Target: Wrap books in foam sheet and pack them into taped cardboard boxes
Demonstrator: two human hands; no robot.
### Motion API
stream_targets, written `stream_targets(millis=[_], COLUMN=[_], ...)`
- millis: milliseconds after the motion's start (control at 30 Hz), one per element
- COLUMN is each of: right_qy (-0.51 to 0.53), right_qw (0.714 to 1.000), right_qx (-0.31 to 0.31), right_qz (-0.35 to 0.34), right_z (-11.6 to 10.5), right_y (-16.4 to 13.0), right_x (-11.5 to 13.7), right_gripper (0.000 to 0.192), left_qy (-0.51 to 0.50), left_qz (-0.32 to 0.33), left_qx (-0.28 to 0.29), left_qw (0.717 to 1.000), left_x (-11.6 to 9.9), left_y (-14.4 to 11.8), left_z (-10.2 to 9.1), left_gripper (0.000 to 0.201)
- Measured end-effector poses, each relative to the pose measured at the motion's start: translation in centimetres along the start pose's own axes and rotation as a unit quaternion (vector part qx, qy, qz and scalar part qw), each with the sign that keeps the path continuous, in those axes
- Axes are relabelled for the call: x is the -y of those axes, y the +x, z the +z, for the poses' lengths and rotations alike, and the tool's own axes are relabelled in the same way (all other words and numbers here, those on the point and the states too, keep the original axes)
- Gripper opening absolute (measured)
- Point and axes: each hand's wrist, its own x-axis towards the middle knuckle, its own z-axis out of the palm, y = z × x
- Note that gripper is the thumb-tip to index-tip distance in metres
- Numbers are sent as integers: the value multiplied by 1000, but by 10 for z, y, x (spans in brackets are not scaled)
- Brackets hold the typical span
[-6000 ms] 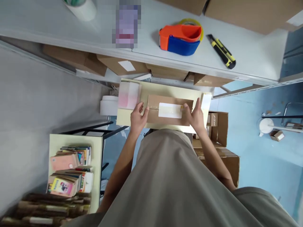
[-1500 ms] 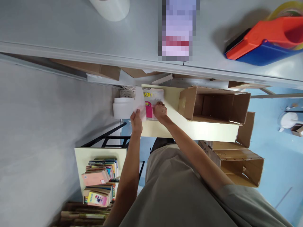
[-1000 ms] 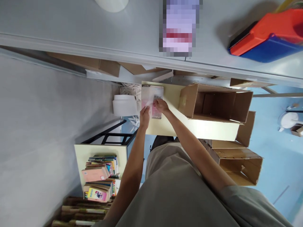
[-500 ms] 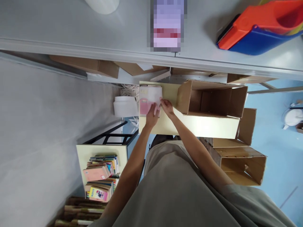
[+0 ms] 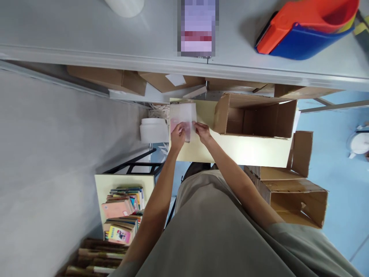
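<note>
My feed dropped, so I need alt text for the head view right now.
Both hands, left hand and right hand, press on a white-wrapped pink book lying on a pale yellow table. An open cardboard box lies on its side just right of it. Above, a grey shelf carries an orange-and-blue tape dispenser.

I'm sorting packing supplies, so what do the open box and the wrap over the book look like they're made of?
The open box: brown corrugated cardboard, matte, judging by its flat tan walls and folded flaps. The wrap on the book: probably thin foam or frosted plastic sheet, since the pink cover shows through only faintly.
</note>
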Motion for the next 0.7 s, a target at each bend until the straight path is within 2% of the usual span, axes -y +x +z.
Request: stream_targets(millis=[167,267,333,433,533,600,700], right_qy=[199,185,154,126,113,93,48], right_qw=[978,980,985,986,981,978,971], right_qx=[62,67,76,104,126,133,142], right_qz=[14,9,-6,-43,-91,-133,-189], right_z=[2,-9,-25,-59,-102,-134,-188], right_y=[-33,-62,-88,-133,-175,-196,-216], right_x=[30,56,77,110,147,173,215], right_gripper=[52,59,60,60,58,54,50], left_qy=[-19,-21,-3,69,146,182,221], left_qz=[44,53,76,174,295,368,453], left_qx=[-48,-59,-55,-51,-52,-44,-30], left_qw=[998,997,996,981,943,911,863], left_x=[-34,-62,-88,-140,-197,-231,-276], left_y=[-30,-55,-74,-104,-131,-144,-155], left_z=[-17,-31,-44,-64,-75,-71,-52], left_gripper=[42,49,56,53,42,40,38])
